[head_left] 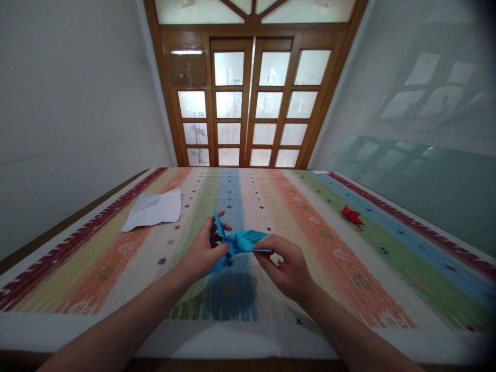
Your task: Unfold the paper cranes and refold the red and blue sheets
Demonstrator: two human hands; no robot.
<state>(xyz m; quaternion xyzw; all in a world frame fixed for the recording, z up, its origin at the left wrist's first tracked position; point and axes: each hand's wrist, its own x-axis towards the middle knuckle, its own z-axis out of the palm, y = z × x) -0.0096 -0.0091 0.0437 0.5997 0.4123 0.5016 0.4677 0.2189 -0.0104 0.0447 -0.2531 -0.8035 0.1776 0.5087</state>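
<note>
A blue folded paper figure [241, 242], which looks like an origami bird, is held between my two hands just above the striped tablecloth. My left hand [205, 248] grips its left side, with the thumb in front and the fingers behind; a narrow pointed piece sticks up beside those fingers. On the other side, my right hand [287, 264] pinches a pointed tip of the paper between thumb and fingers. Part of the figure is hidden behind my left thumb. Its shadow falls on the cloth below.
A creased white paper sheet [154, 209] lies at the left of the tablecloth [325, 279]. Toward the right lies a small red folded paper piece [352, 214]. Walls flank the table, and a wooden door with glass panes [248, 103] stands beyond its far edge.
</note>
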